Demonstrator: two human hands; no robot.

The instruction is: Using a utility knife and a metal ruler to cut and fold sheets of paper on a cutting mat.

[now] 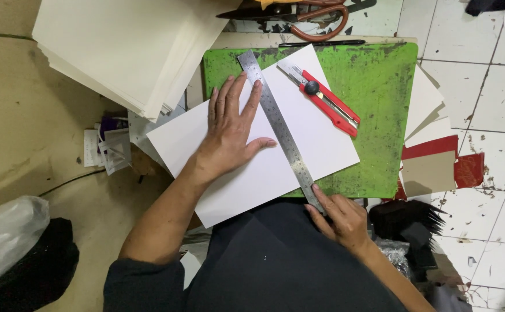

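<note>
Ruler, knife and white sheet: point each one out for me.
ruler [281, 130], head view, middle of the steel strip.
knife [330, 105], head view, red handle.
white sheet [321, 144], head view, bare part right of the ruler.

A white sheet of paper [298, 127] lies flat and skewed on the green cutting mat [379, 86], its near corner hanging off the mat's edge. A steel ruler [279, 124] lies diagonally across the sheet, seemingly flat, its near end running past the paper's edge.
</note>
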